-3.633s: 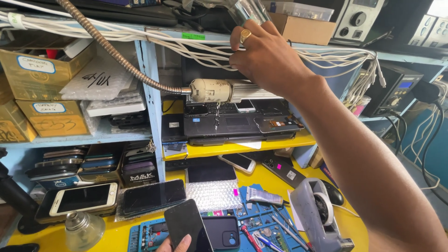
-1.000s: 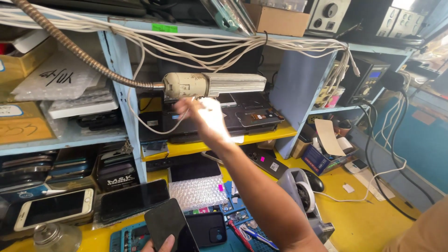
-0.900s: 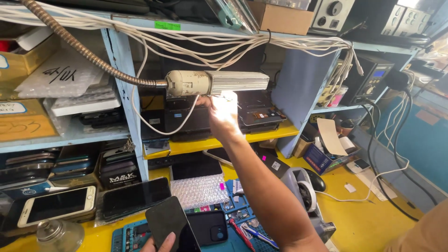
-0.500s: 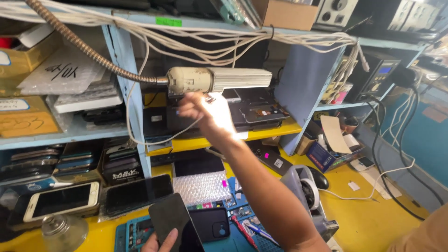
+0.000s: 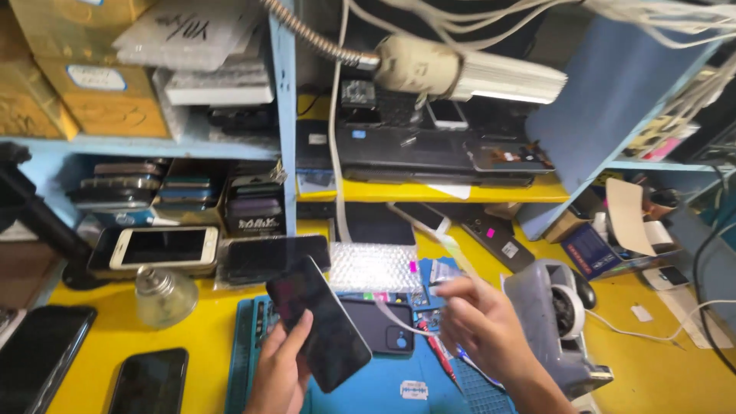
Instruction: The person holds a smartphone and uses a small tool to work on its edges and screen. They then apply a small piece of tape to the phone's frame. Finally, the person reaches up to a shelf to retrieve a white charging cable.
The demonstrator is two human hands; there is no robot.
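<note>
My left hand (image 5: 277, 369) grips a black phone (image 5: 320, 323) by its lower edge, screen dark, tilted above a blue work mat (image 5: 399, 387). My right hand (image 5: 481, 326) hovers blurred over the mat's right part, fingers apart and nothing visibly in them. A thin white strip (image 5: 399, 318) curves just left of its fingertips. Another dark phone (image 5: 382, 331) lies back-up on the mat between the hands. A gooseneck lamp (image 5: 468, 73) hangs lit above.
A yellow bench (image 5: 115, 345) carries a white phone (image 5: 163, 247), a glass jar (image 5: 163, 295), black phones (image 5: 149, 379) at front left, bubble wrap (image 5: 374, 267) and a grey tape dispenser (image 5: 556, 318) right. Blue shelves (image 5: 285, 123) behind hold stacked devices and boxes.
My right hand came down from the lamp to just above the mat. The view tilted down and closer. The left hand kept hold of the black phone.
</note>
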